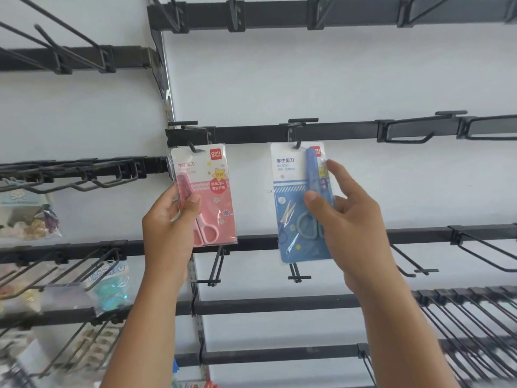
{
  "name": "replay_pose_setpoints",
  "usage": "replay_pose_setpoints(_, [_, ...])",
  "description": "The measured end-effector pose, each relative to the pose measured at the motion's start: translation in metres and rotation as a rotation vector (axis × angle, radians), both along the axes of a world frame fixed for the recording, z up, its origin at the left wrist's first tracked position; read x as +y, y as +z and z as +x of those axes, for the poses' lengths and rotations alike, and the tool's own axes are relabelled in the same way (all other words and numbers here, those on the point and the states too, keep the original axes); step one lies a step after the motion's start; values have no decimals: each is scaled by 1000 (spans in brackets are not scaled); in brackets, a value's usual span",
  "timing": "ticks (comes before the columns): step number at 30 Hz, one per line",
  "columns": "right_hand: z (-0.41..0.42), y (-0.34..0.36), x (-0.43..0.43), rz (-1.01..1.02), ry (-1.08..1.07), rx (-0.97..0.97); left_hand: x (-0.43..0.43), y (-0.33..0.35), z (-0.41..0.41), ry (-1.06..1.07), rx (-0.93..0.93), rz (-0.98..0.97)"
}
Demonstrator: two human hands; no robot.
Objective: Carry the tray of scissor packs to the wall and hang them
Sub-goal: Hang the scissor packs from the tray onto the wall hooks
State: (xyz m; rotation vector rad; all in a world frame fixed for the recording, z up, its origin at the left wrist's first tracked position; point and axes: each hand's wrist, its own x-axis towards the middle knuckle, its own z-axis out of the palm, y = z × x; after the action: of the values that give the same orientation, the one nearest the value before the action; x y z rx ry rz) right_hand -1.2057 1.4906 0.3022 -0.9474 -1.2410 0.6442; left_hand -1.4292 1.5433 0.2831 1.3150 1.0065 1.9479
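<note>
A pink scissor pack [215, 197] hangs from a black hook [193, 148] on the middle wall rail. My left hand [167, 228] grips its lower left side, thumb on the front. A blue scissor pack [293, 203] hangs from a second hook [298, 142] further right on the same rail. My right hand [349, 217] holds the blue pack's right side, thumb across the front, index finger raised along its edge. The tray is out of view.
Black rails [321, 133] with many bare wire hooks cover the white wall, densely at the lower right [470, 326]. Bagged small goods [28, 217] hang on hooks at the left. A slotted upright [195, 289] runs down between the wall panels.
</note>
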Motion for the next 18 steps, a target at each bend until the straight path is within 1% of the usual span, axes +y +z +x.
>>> replay_pose_setpoints(8, [-4,-18,41,12,-61,-75,1,1,0,-6,66,-41])
replay_pose_setpoints(11, [-7,-25,43,-4,-69,-56,-1,-1,-1,11,95,-56])
replay_pose_setpoints(13, [-7,-26,41,-20,-90,-75,0,-3,-3,47,116,-66])
replay_pose_setpoints(18, [0,-25,27,-63,-202,-227,-11,-7,-4,203,216,-96])
